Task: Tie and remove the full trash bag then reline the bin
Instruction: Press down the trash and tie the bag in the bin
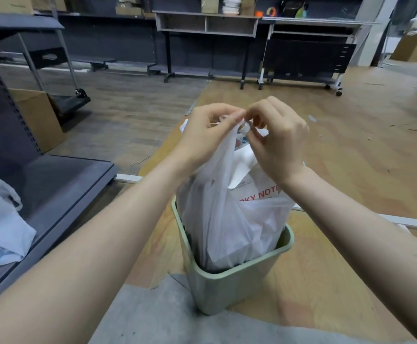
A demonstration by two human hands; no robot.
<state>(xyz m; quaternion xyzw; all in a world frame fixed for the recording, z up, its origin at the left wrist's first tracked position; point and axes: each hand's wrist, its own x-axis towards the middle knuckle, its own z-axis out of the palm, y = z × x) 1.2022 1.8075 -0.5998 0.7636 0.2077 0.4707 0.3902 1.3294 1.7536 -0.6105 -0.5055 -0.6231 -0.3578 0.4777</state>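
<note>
The green bin stands on the floor, and everything here is best placed against it. The full white trash bag sits inside the bin, its lower half below the rim and its stuffed upper half rising well above it. A red-lettered paper (part of a "NOTE" label shows through the film) presses against the bag's right side above the bin.

Both hands meet directly above the bin, at the bag's gathered top. The left hand holds a narrow grip — thumb and fingertips pinching one bunched ear of the plastic and pulling it upward. The right hand has its fingers curled round the other ear, twisting or looping it toward the left one. They are held this high, I judge, so the film is drawn taut and the load hangs below the knot, which keeps the contents from spilling as the tie is made. Whether a knot is already formed I cannot tell, since the fingers hide that spot.

The bag stays in the bin, probably because the walls steady it while both hands work.

Left of the bin runs a dark low shelf with a pale crumpled bag on it — perhaps the fresh liner, though that is a guess.
</note>
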